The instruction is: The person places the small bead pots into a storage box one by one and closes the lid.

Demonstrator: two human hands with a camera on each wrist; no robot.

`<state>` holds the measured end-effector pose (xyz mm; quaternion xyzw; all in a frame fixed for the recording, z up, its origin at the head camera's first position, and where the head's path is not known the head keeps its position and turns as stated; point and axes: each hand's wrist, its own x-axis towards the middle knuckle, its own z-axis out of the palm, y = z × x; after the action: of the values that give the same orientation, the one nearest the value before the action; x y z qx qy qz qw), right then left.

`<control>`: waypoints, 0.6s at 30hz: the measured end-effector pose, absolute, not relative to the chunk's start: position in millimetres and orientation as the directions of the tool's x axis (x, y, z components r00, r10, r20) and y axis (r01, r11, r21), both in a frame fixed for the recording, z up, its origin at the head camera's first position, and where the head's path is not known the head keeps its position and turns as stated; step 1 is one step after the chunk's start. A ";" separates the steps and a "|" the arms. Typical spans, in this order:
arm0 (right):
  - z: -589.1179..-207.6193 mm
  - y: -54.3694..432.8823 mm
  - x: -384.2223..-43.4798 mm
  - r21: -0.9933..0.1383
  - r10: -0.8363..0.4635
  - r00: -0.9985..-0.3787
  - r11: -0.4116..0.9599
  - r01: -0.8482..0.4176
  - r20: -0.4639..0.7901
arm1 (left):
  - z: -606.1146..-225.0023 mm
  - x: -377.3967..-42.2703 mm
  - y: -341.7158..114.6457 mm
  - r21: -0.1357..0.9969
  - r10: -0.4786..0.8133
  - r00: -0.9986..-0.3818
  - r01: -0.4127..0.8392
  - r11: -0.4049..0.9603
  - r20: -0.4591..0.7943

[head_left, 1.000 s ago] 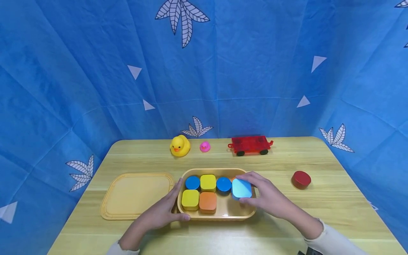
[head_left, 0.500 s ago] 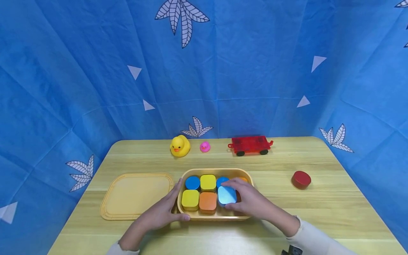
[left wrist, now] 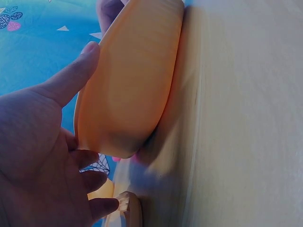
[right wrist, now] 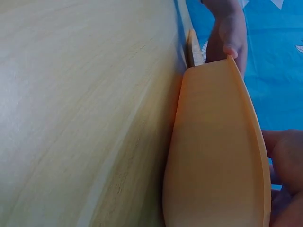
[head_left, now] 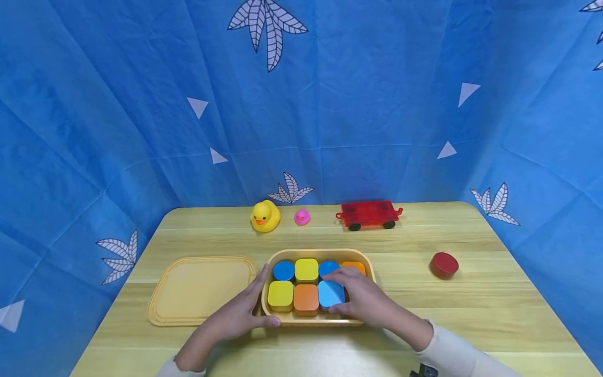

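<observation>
My right hand (head_left: 366,298) pinches a light-blue rounded-square block (head_left: 331,294) between thumb and fingers, low inside a tan oblong box (head_left: 330,323). Left of that block, an orange square block (head_left: 305,299) and a yellow one (head_left: 280,296) fill the front row. Behind them sit a round blue block (head_left: 283,270), a yellow square block (head_left: 306,270), a second round blue block (head_left: 328,269) and an orange block (head_left: 354,267), partly covered by the right hand. My left hand (head_left: 239,312) holds the box's left end, thumb at the front rim (left wrist: 90,52), fingers along the end.
A flat tan lid (head_left: 202,290) lies left of the box. Along the back stand a yellow duck (head_left: 265,215), a small pink duck (head_left: 302,217) and a red toy wagon (head_left: 369,214). A dark red round block (head_left: 444,265) sits at the right.
My right hand has moved left with the light-blue block and lowered it beside the front orange block. The orange block at the back right shows more. The left hand stays on the box.
</observation>
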<state>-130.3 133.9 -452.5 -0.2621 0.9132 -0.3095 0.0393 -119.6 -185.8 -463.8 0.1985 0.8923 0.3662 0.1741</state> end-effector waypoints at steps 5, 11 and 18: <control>-453.5 133.5 -129.7 -0.565 -0.505 -0.857 0.680 -0.466 0.099 | -463.2 -119.1 -185.9 0.719 0.482 -0.861 0.231 0.655 -0.162; -453.5 133.3 -129.3 -0.564 -0.504 -0.859 0.685 -0.462 0.092 | -464.8 -119.3 -186.7 0.713 0.468 -0.866 0.216 0.667 -0.175; -455.8 134.5 -129.7 -0.565 -0.501 -0.859 0.681 -0.466 0.104 | -465.6 -119.7 -186.9 0.715 0.465 -0.868 0.211 0.667 -0.177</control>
<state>-129.7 134.5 -455.8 -0.2639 0.9163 -0.2999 0.0297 -119.7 -186.9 -465.6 0.1886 0.8959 0.3621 0.1749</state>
